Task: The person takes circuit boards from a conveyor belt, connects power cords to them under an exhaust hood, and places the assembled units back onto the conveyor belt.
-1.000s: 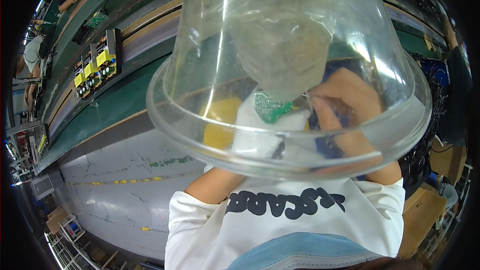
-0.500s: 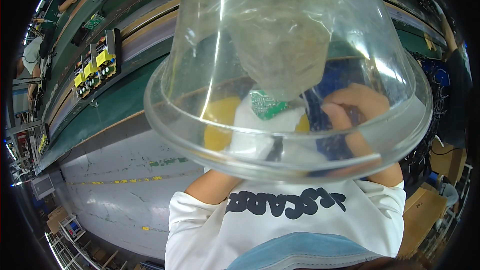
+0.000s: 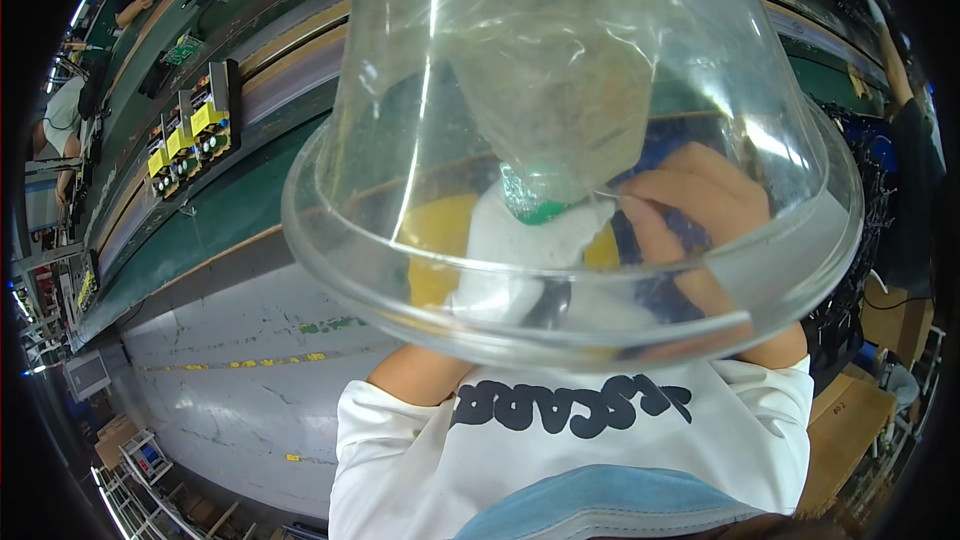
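A large clear plastic hood [image 3: 390,140] hangs in front of me, and I see both hands through it. My left hand [image 3: 500,250], in a white glove, grips a small green circuit board [image 3: 540,202]. Glare and the hood's cloudy inner part [image 3: 560,90] blur the board's upper side. My bare right hand [image 3: 700,195] is just right of the board, with thumb and forefinger pinched together near its edge. Whatever lies between those fingertips is too small to make out.
Assembled boards with yellow parts [image 3: 190,130] stand in a row on the bench at left. A yellow surface [image 3: 435,240] shows behind the hood, beside the glove. Black cables [image 3: 850,190] are heaped at right, above a cardboard box [image 3: 845,430]. Other people's hands [image 3: 140,2] work at far left.
The circuit board has tilted, and its face now shows foreshortened and shinier. My right hand has shifted slightly left and up, its fingertips nearer the board.
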### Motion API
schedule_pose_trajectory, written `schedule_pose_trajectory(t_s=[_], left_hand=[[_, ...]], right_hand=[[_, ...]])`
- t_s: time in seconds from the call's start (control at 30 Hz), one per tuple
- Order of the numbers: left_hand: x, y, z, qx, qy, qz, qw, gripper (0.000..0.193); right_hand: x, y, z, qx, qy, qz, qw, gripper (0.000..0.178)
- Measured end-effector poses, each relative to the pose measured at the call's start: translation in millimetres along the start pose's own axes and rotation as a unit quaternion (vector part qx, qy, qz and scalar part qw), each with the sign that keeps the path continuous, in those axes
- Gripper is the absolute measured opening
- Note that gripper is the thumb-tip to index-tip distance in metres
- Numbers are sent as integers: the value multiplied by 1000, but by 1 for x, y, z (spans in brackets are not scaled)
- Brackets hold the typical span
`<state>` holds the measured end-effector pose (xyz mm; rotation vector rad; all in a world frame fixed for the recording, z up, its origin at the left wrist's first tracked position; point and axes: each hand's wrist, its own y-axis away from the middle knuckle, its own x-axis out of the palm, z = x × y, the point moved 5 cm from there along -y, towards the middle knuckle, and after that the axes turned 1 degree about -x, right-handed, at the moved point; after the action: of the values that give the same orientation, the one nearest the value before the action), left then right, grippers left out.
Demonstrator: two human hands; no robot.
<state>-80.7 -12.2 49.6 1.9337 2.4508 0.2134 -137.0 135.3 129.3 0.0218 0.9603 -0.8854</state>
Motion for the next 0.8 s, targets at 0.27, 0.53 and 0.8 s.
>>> schedule_pose_trajectory(t_s=[0.27, 0.53, 0.8], left_hand=[[0, -1, -1, -1, 4, 2, 1000, 25], [5, -5, -2, -1, 8, 10, 1000, 25], [3, -6, -1, -2, 9, 17, 1000, 24]], right_hand=[[1, -5, 2, -18, -3, -6, 1000, 26], [4, -7, 4, -21, 6, -22, 1000, 14], [5, -1, -2, 2, 36, -20, 999, 15]])
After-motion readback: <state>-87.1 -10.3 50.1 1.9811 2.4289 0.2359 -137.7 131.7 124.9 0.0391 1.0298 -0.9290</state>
